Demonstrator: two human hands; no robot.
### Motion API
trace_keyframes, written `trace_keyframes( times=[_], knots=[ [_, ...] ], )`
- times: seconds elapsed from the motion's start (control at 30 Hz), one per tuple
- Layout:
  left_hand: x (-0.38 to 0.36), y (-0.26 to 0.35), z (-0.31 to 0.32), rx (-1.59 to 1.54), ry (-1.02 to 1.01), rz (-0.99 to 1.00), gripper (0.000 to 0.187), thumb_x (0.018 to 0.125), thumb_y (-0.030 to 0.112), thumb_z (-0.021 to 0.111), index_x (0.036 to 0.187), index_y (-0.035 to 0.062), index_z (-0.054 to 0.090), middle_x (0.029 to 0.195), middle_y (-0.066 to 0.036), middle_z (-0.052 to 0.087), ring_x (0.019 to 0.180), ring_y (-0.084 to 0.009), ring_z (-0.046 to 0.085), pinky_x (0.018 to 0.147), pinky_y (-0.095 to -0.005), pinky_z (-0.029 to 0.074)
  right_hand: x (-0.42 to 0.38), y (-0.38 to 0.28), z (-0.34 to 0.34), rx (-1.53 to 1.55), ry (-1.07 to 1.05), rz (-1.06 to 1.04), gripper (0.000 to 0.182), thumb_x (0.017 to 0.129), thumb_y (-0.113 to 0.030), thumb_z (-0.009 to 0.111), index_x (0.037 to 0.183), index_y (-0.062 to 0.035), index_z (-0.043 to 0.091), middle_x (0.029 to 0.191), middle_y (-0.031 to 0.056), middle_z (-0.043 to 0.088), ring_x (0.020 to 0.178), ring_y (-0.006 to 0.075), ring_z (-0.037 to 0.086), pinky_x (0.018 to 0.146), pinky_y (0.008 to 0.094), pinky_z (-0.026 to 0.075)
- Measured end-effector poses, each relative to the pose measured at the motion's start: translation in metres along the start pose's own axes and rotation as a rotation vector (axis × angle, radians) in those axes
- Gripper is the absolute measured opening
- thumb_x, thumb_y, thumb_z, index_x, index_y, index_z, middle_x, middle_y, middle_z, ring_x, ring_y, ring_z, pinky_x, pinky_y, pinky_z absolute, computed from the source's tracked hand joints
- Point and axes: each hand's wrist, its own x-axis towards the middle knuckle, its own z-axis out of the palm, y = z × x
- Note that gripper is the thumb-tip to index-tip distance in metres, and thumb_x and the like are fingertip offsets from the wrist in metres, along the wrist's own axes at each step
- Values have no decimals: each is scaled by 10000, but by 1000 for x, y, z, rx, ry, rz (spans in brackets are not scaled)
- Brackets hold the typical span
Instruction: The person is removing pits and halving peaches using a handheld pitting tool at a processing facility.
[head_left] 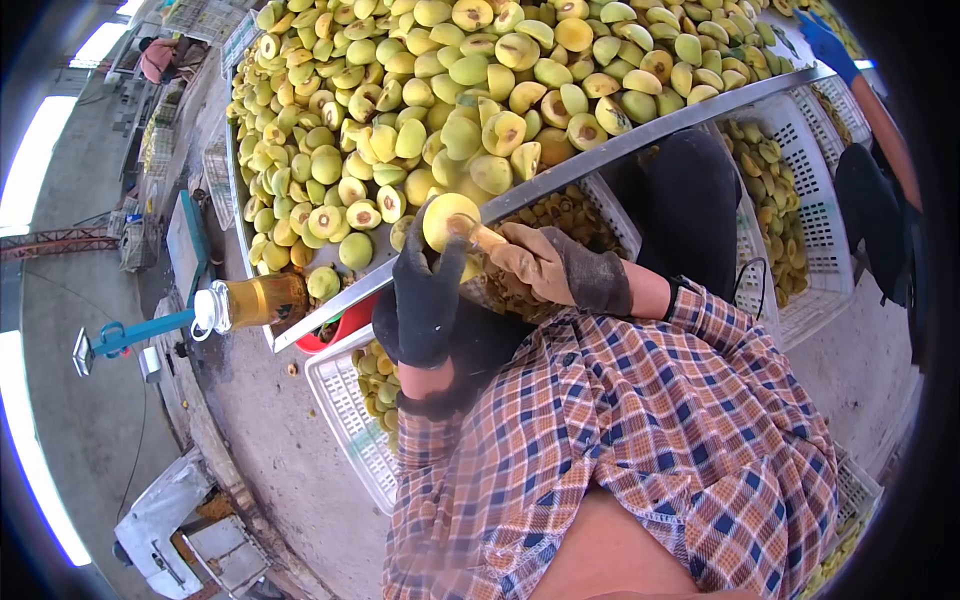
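My left hand (425, 290), in a dark glove, grips a yellow-green fruit half (448, 220) just below the metal rim of the big tray (640, 135). My right hand (540, 265), in a tan glove, holds a small pitting tool (482, 235) whose tip is pressed into the cut face of that fruit. Both hands sit over my lap, above a white crate (345, 420) with several fruit pieces. The tray is piled with halved yellow-green fruits (450, 90), many showing pits.
A capped bottle of amber liquid (250, 303) lies at the tray's left corner. A red bowl (345, 325) sits under the rim. White crates of fruit (800, 210) stand at right, beside another person's blue-gloved hand (828, 45). Concrete floor lies left.
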Motion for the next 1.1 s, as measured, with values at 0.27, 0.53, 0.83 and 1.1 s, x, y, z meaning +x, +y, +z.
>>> trace_keyframes(
  times=[0.27,0.53,0.83,1.1],
  knots=[
    [-1,-1,-5,314,7,279,453,905,122,629,1323,-17,528,1186,-197,622,1080,-285,618,927,-368,489,-5,7,0,180,-118,38,429,1022,-419,459,1031,-13,595,765,42,592,670,131,549,593,273,443],
    [-16,13,4,109,52,376,349,1005,169,495,1308,8,563,1274,-184,607,1127,-244,617,927,-327,492,-16,-12,-10,707,-295,318,486,999,-503,480,1019,-32,602,646,-18,461,444,63,356,398,221,265],
    [-10,-15,-5,-233,-67,77,367,1038,286,436,1275,75,621,1159,-87,694,981,-176,671,866,-280,509,-12,-17,-11,170,-286,318,391,1035,-362,441,964,-11,598,637,2,529,503,72,447,470,240,363],
    [-8,-3,-6,-95,-166,79,371,1050,289,407,1106,36,672,1028,-101,694,928,-178,641,856,-299,491,-20,6,6,419,-338,238,409,1034,-393,446,1025,-9,584,595,-10,457,451,59,370,417,230,296]
  ],
)
